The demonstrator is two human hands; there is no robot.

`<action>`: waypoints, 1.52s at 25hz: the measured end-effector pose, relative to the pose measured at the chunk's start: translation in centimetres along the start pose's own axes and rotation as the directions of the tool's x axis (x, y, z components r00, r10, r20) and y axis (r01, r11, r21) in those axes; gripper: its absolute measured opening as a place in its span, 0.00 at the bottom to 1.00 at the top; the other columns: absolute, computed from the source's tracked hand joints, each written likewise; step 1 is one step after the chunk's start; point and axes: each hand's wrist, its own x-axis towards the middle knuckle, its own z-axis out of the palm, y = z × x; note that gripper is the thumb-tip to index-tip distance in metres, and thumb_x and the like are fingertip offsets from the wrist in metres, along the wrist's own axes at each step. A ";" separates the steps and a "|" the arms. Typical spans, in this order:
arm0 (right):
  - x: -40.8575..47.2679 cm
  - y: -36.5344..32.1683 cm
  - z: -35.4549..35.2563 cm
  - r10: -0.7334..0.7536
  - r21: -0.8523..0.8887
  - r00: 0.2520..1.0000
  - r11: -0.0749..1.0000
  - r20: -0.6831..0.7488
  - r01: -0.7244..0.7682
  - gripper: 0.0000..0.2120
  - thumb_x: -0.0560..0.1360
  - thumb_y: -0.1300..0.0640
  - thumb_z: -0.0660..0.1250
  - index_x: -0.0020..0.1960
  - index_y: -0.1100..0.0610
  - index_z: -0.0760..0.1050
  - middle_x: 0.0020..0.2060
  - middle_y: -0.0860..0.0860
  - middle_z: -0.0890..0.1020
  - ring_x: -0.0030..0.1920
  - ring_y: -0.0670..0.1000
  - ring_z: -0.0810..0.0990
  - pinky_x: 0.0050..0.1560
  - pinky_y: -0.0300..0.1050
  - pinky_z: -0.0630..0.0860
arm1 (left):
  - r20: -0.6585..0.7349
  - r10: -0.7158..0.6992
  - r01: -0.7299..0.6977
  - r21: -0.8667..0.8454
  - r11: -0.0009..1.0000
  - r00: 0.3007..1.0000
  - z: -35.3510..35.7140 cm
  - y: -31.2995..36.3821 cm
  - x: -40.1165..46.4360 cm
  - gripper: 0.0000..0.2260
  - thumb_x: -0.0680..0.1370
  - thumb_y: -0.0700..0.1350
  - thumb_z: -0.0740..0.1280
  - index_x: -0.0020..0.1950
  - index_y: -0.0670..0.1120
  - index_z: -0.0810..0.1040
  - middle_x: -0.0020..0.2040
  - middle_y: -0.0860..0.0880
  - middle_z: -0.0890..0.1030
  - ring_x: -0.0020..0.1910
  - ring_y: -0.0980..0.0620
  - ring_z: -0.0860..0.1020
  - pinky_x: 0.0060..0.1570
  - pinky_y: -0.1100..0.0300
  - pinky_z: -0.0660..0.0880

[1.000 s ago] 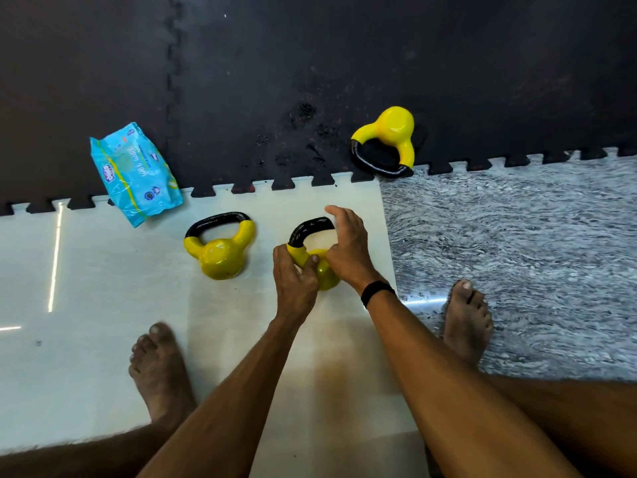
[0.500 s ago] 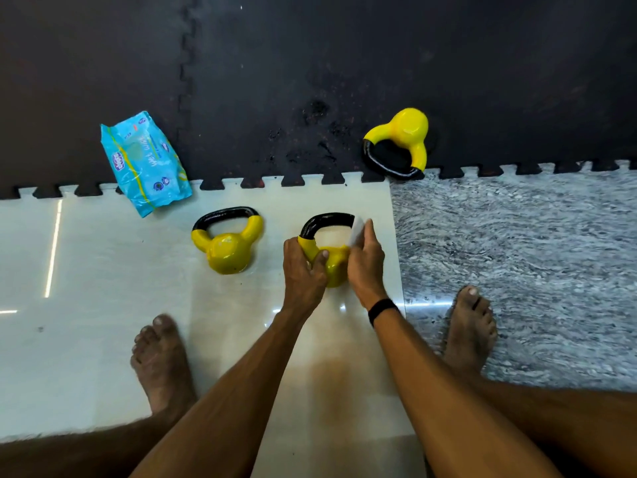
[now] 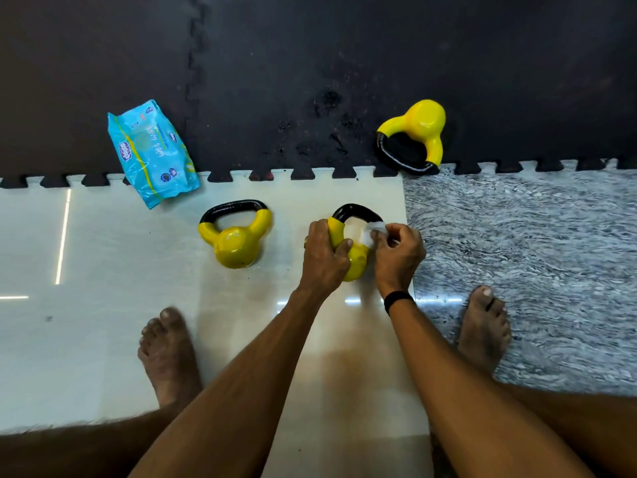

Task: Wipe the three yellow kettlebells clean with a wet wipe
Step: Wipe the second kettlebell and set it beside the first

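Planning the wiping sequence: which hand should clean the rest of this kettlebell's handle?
Probably the right hand: it pinches the wet wipe against the handle, while the left hand grips the kettlebell.

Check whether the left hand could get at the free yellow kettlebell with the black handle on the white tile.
Probably yes. The free yellow kettlebell lies just left of the left hand with bare white tile between, but that hand now grips the kettlebell being wiped.
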 end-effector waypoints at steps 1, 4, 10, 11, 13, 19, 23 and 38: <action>0.2 0.2 0.1 -0.063 -0.022 0.998 0.998 0.021 0.064 0.08 0.68 0.65 0.74 0.46 0.66 0.80 0.45 0.61 0.80 0.43 0.58 0.80 0.44 0.47 0.79 | 0.000 -0.015 0.015 -0.007 1.000 1.000 -0.1 0.0 0.2 0.13 0.77 0.43 0.67 0.54 0.37 0.69 0.48 0.46 0.67 0.47 0.49 0.67 0.45 0.58 0.64; 1.2 0.8 0.3 -0.224 -0.057 0.969 0.972 0.103 0.230 0.11 0.69 0.68 0.73 0.51 0.67 0.81 0.45 0.61 0.81 0.44 0.57 0.81 0.45 0.39 0.75 | 0.001 -0.040 0.040 -0.033 0.999 0.999 -0.3 0.2 0.5 0.13 0.77 0.42 0.67 0.53 0.36 0.69 0.47 0.46 0.66 0.46 0.50 0.66 0.43 0.62 0.62; 3.0 -0.8 0.7 -0.491 -0.059 0.824 0.848 0.285 0.526 0.11 0.72 0.71 0.66 0.54 0.68 0.80 0.48 0.62 0.81 0.47 0.58 0.81 0.48 0.37 0.75 | 0.009 -0.102 0.102 -0.059 0.993 0.995 -0.4 0.2 1.1 0.10 0.77 0.43 0.67 0.48 0.42 0.66 0.46 0.46 0.67 0.44 0.50 0.66 0.42 0.60 0.62; 3.4 -1.3 1.0 -0.519 -0.045 0.794 0.828 0.316 0.559 0.11 0.72 0.70 0.66 0.54 0.68 0.80 0.48 0.62 0.81 0.47 0.58 0.81 0.49 0.36 0.74 | 0.016 -0.115 0.116 -0.065 0.991 0.993 -0.4 0.1 1.2 0.10 0.77 0.44 0.67 0.48 0.42 0.66 0.46 0.46 0.68 0.44 0.50 0.67 0.42 0.60 0.62; 3.5 -2.7 1.8 -0.568 -0.013 0.728 0.785 0.385 0.620 0.10 0.73 0.70 0.66 0.53 0.68 0.79 0.48 0.62 0.80 0.48 0.58 0.81 0.50 0.37 0.75 | 0.029 -0.154 0.155 -0.070 0.985 0.988 -0.5 -0.1 1.7 0.10 0.77 0.44 0.67 0.50 0.42 0.67 0.47 0.45 0.69 0.45 0.50 0.68 0.43 0.59 0.64; 4.1 -4.4 2.6 -0.708 0.128 0.433 0.589 0.558 0.798 0.09 0.74 0.66 0.65 0.52 0.69 0.80 0.48 0.64 0.81 0.47 0.61 0.82 0.49 0.49 0.81 | 0.056 -0.212 0.216 -0.091 0.972 0.976 -0.4 -0.6 2.0 0.12 0.78 0.44 0.67 0.57 0.40 0.71 0.54 0.40 0.75 0.49 0.48 0.73 0.46 0.57 0.69; 4.7 -2.2 1.7 -0.605 0.097 0.619 0.750 0.501 0.654 0.14 0.75 0.65 0.64 0.60 0.67 0.78 0.56 0.63 0.81 0.56 0.60 0.81 0.61 0.45 0.75 | 0.095 -0.199 0.201 -0.011 0.980 0.975 -0.3 -0.1 2.8 0.14 0.77 0.46 0.67 0.58 0.40 0.71 0.56 0.41 0.75 0.49 0.48 0.72 0.48 0.57 0.68; 2.9 -1.4 0.8 -0.271 0.015 0.825 0.952 0.496 0.304 0.16 0.77 0.67 0.59 0.63 0.64 0.76 0.60 0.59 0.80 0.61 0.56 0.78 0.62 0.39 0.71 | 0.161 -0.187 0.174 0.091 0.981 0.969 0.1 -0.2 2.7 0.14 0.77 0.47 0.68 0.57 0.41 0.72 0.56 0.41 0.76 0.53 0.43 0.74 0.51 0.51 0.72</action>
